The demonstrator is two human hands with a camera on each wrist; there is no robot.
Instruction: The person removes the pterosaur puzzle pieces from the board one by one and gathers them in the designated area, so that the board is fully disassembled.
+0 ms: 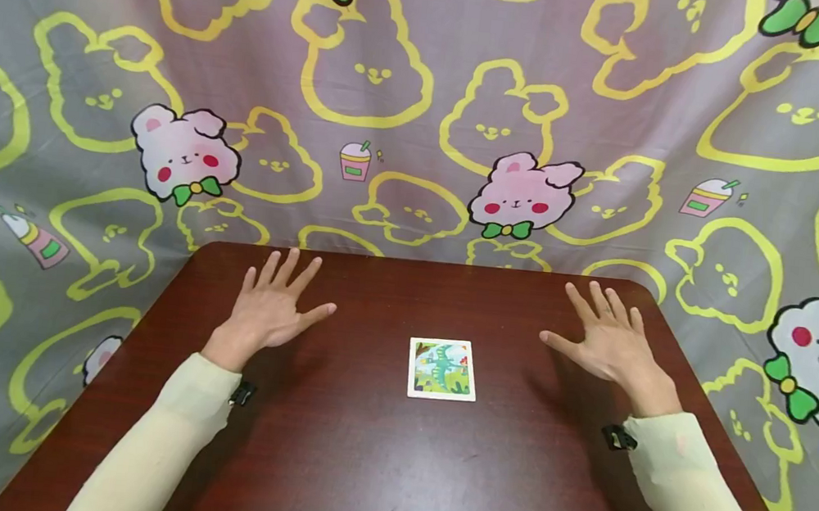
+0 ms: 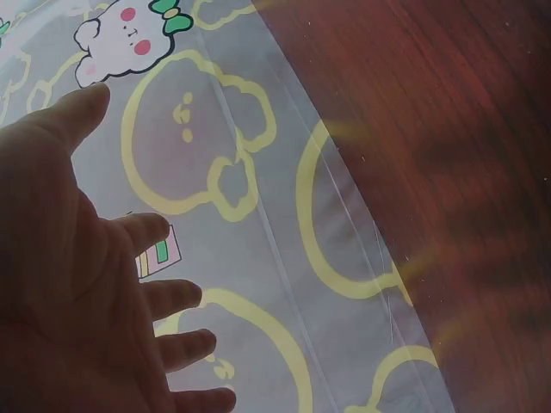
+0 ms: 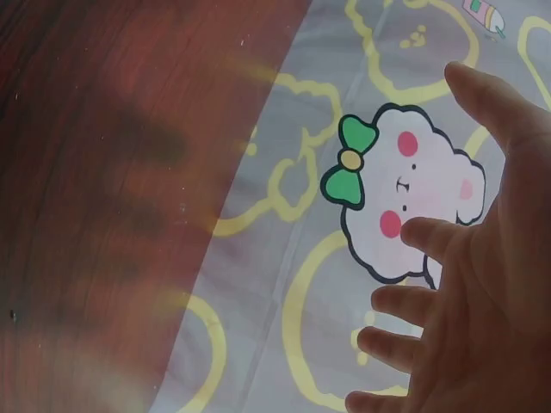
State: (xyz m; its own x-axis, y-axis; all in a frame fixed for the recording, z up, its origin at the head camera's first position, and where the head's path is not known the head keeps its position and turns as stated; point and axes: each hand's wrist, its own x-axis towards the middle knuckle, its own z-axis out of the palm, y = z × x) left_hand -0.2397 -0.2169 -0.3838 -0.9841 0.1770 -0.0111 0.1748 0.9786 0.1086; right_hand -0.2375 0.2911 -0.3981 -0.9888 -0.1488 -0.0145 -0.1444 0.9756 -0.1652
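A small square picture puzzle or card (image 1: 443, 370) with a white border and a green-blue dinosaur scene lies flat near the middle of the table. To its left my left hand (image 1: 266, 313) is held with fingers spread, touching nothing that I can see. My right hand (image 1: 617, 349) mirrors it on the other side, fingers also spread and holding nothing. Shadows on the wood suggest both hands are raised above the surface. The wrist views show the left hand (image 2: 77, 284) and the right hand (image 3: 491, 267) from the palm side, with nothing in their fingers.
The dark reddish-brown table (image 1: 360, 465) has rounded far corners. A grey curtain (image 1: 431, 35) printed with yellow outlines and white bears hangs along its back and sides. Each pale sleeve has a small black device (image 1: 243, 393) at the wrist.
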